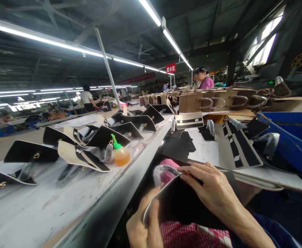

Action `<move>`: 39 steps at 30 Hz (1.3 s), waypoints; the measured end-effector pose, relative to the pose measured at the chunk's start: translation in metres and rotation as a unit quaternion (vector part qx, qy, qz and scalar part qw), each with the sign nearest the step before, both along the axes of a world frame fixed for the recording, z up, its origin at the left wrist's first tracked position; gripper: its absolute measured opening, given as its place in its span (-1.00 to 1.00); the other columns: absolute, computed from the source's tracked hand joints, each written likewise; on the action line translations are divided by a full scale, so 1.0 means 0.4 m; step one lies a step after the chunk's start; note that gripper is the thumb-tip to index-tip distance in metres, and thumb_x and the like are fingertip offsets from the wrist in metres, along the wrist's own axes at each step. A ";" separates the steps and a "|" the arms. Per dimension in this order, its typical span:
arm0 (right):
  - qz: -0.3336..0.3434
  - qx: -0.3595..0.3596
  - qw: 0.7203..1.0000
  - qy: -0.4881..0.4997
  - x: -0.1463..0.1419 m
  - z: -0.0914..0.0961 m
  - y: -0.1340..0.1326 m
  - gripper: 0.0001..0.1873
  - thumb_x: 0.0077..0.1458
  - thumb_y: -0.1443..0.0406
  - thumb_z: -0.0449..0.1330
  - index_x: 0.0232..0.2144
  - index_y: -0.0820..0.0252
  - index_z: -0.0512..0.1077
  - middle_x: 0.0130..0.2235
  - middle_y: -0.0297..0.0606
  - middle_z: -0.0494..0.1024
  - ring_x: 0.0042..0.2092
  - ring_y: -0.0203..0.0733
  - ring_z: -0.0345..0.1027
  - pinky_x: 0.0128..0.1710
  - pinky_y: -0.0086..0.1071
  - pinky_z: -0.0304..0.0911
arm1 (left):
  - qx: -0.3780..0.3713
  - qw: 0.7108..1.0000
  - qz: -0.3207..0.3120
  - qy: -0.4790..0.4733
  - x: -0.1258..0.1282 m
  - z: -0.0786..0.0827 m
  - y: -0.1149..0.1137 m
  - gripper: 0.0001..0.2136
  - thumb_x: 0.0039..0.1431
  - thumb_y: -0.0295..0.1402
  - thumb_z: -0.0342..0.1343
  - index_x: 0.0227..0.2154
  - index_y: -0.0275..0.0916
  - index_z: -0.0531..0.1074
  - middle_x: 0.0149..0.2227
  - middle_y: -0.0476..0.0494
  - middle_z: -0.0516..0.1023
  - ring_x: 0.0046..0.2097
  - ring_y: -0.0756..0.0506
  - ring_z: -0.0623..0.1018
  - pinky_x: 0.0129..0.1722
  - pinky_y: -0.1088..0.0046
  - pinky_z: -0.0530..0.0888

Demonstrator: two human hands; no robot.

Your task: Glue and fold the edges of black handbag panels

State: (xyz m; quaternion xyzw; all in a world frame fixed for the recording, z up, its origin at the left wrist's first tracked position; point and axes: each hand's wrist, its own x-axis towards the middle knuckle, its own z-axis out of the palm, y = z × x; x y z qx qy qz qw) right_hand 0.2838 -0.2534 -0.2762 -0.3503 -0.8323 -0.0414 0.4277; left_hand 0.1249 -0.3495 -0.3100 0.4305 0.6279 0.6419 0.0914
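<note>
A black leather piece with a pale edge [176, 201] lies in my lap over red checked cloth [192, 236]. My left hand [143, 227] grips its near left edge with the thumb pressed on the rim. My right hand [213, 191] rests flat on top of it, fingers spread toward the far edge. A clear plastic wrap [161, 172] shows just beyond the piece.
A long conveyor table [71, 199] on the left carries several black flap pieces [101, 136] and an orange glue bottle with a green cap [120, 153]. Black cut parts [237, 146] lie on a board ahead. Blue bin [290, 137] at right. Brown bags [207, 100] and other people stand farther back.
</note>
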 end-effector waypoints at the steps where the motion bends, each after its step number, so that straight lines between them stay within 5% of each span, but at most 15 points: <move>1: -0.002 0.006 1.000 0.002 -0.003 -0.001 -0.003 -0.77 0.36 0.26 0.08 -0.20 0.07 0.56 -0.37 -0.41 0.61 -0.39 -0.15 0.42 -0.35 -0.26 0.22 | 0.003 1.000 0.000 0.002 -0.001 0.000 0.000 -0.61 0.25 0.03 0.06 -0.29 -0.11 0.67 -0.25 -0.07 0.73 -0.17 -0.13 0.70 -0.17 0.53 0.57; 6: 0.006 0.030 0.999 0.019 -0.014 -0.001 -0.014 -0.73 0.38 0.24 0.05 -0.22 0.09 0.56 -0.38 -0.41 0.59 -0.42 -0.20 0.38 -0.37 -0.30 0.21 | 0.025 1.000 0.008 -0.004 -0.003 -0.006 0.004 -0.64 0.26 0.03 0.06 -0.28 -0.05 0.66 -0.22 0.06 0.73 -0.15 -0.02 0.69 -0.12 0.70 0.50; 10: 0.028 0.008 0.999 0.023 -0.014 0.008 -0.012 -0.72 0.38 0.24 0.05 -0.20 0.03 0.58 -0.42 -0.45 0.57 -0.44 -0.23 0.36 -0.40 -0.33 0.22 | 0.102 0.990 0.014 0.095 -0.002 -0.021 0.007 -0.77 0.34 -0.16 0.06 -0.18 0.05 0.63 -0.19 0.18 0.72 -0.20 0.08 0.69 -0.08 0.75 0.45; 16: 0.040 -0.006 0.999 0.008 -0.007 0.020 0.001 -0.71 0.38 0.27 0.04 -0.17 0.02 0.58 -0.41 -0.45 0.58 -0.45 -0.24 0.39 -0.41 -0.33 0.26 | 0.132 0.966 0.070 0.211 0.015 -0.017 0.001 -0.76 0.36 -0.22 0.05 -0.20 -0.06 0.64 -0.22 0.07 0.72 -0.26 0.05 0.70 -0.19 0.71 0.47; 23: -0.025 0.073 0.997 0.002 -0.029 -0.012 -0.027 -0.70 0.41 0.23 -0.01 -0.22 0.22 0.48 -0.37 -0.33 0.61 -0.40 -0.21 0.48 -0.30 -0.27 0.23 | 0.003 1.000 -0.023 -0.008 -0.042 -0.038 0.044 -0.65 0.28 -0.01 0.04 -0.25 -0.05 0.66 -0.18 -0.01 0.72 -0.11 -0.08 0.68 -0.09 0.59 0.53; 28: 0.062 -0.008 0.998 0.006 -0.026 0.007 -0.068 -0.75 0.36 0.26 0.09 -0.37 0.09 0.47 -0.39 -0.51 0.62 -0.39 -0.31 0.51 -0.26 -0.31 0.23 | -0.077 0.990 -0.074 -0.095 -0.082 -0.055 0.071 -0.55 0.19 0.11 0.06 -0.19 -0.13 0.64 -0.09 -0.16 0.68 0.01 -0.23 0.60 0.07 0.27 0.49; 34: 0.005 -0.217 0.976 -0.009 0.003 0.043 -0.027 -0.85 0.15 0.34 0.28 -0.45 0.00 0.54 -0.45 -0.55 0.60 -0.37 -0.22 0.48 -0.39 -0.34 0.23 | -0.017 0.992 -0.062 -0.110 -0.027 -0.011 0.033 -0.68 0.23 -0.01 0.08 -0.28 -0.06 0.65 -0.21 0.00 0.72 -0.09 -0.07 0.63 -0.02 0.55 0.46; 39: -0.012 -0.132 0.991 -0.023 -0.006 0.022 -0.004 -0.87 0.13 0.36 0.32 -0.45 0.06 0.51 -0.44 -0.50 0.61 -0.41 -0.22 0.46 -0.36 -0.30 0.20 | -0.006 0.998 -0.030 -0.056 -0.005 -0.005 0.015 -0.66 0.24 -0.02 0.05 -0.29 -0.07 0.66 -0.24 -0.01 0.73 -0.14 -0.09 0.67 -0.12 0.56 0.52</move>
